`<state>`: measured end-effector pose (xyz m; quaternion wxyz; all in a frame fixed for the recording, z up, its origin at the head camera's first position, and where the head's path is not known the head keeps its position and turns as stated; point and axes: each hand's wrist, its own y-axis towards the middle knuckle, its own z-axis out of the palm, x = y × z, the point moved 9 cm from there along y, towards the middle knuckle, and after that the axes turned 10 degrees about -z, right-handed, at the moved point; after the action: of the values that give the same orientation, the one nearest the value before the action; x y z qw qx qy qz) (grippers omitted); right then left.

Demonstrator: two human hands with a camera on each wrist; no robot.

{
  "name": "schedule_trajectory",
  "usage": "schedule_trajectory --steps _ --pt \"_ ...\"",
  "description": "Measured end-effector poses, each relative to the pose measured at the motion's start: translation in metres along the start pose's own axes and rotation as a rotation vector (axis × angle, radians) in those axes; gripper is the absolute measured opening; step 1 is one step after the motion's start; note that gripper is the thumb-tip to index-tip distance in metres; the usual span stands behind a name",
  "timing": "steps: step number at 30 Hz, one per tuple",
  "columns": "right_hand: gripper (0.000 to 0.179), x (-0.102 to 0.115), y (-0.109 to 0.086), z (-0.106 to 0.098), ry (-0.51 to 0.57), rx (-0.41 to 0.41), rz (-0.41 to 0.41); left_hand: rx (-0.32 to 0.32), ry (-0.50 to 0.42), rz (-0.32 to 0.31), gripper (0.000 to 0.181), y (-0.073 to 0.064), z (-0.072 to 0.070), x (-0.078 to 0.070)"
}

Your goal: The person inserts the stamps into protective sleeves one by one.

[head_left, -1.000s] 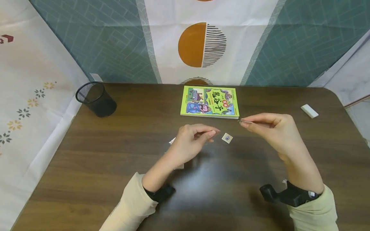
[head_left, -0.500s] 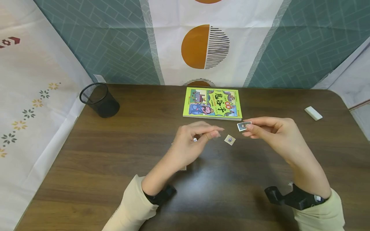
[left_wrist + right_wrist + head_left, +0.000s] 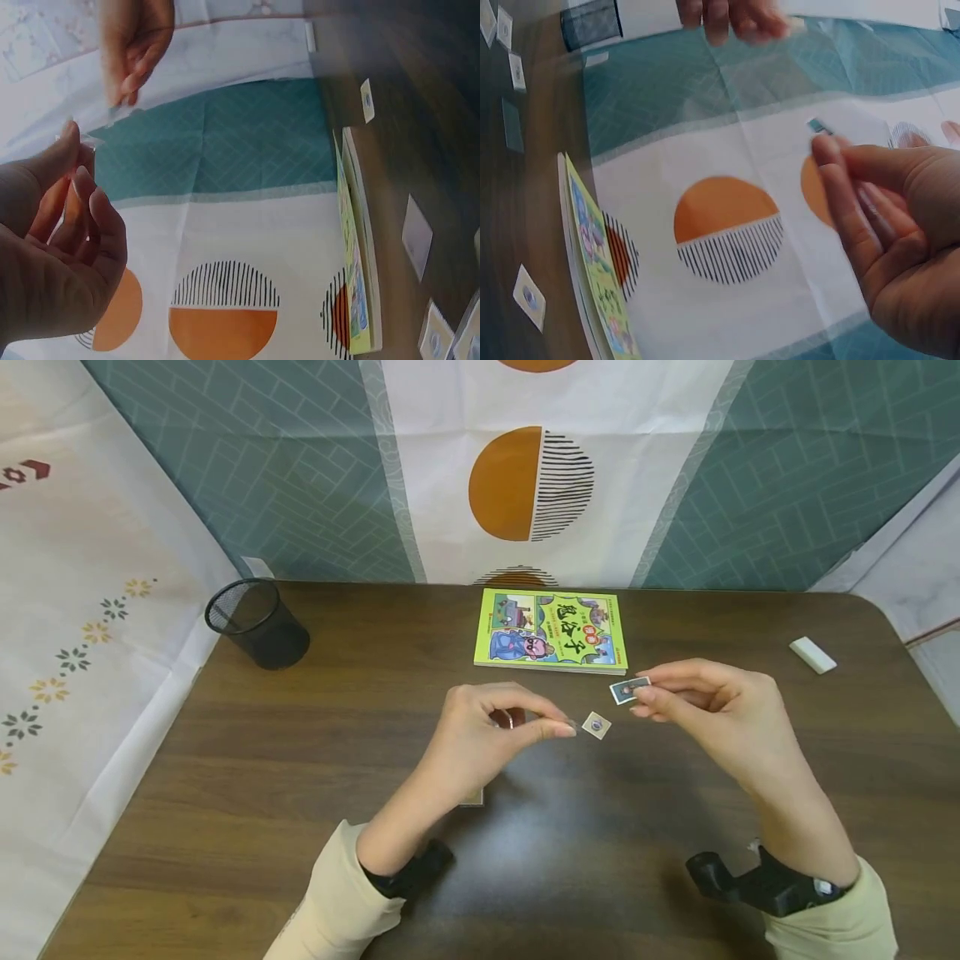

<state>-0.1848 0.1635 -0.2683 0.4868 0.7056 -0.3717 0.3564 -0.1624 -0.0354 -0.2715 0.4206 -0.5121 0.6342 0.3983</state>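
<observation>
Small picture card (image 3: 622, 692) in the right hand (image 3: 708, 710), raised above the counter (image 3: 337, 727) and, in the head view, near the lower right corner of the green book (image 3: 550, 631). To judge from so narrow a hold, could slip from the fingertips and drop, with turning or too light pressure as the cause. After such a fall, could also be confused with the loose cards (image 3: 436, 336) lying on the counter in the left wrist view. Possible too, in case of careless lowering of the left hand (image 3: 487, 727): a knock against the square card (image 3: 597, 725), in the head view just beside its fingertips. Concerning the right hand, bent into a pinch, thumb in front and fingers behind, with part of the picture covered by the thumb. Concerning the left hand, likewise pinching, thumb tip against fingertip, on a thin clear piece (image 3: 90, 140), too blurred for naming with certainty and perhaps easy to bend or to lose under careless pressure. Between the two pinches, only some gap, without contact. Cannot tell its shape.
</observation>
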Motion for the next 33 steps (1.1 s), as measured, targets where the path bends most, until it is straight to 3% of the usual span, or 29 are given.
schedule_trajectory --steps 3,8,17,22,33 --pt "0.018 0.013 -0.002 0.009 0.095 -0.026 -0.110 0.029 0.014 -0.044 0.007 0.001 0.005 0.004" --pt "0.021 0.033 -0.007 0.025 0.008 -0.003 -0.240 0.040 0.051 -0.056 0.008 0.002 0.008 0.007" --pt "0.024 0.041 -0.009 0.029 -0.137 0.010 -0.268 0.025 0.084 -0.047 0.009 0.003 0.007 0.007" --pt "0.027 0.042 -0.010 0.029 -0.154 -0.003 -0.275 -0.012 0.109 -0.024 0.010 0.002 0.003 0.004" --pt "0.031 0.053 -0.014 0.034 -0.305 0.024 -0.342 -0.065 0.227 -0.001 0.011 0.000 0.001 0.002"
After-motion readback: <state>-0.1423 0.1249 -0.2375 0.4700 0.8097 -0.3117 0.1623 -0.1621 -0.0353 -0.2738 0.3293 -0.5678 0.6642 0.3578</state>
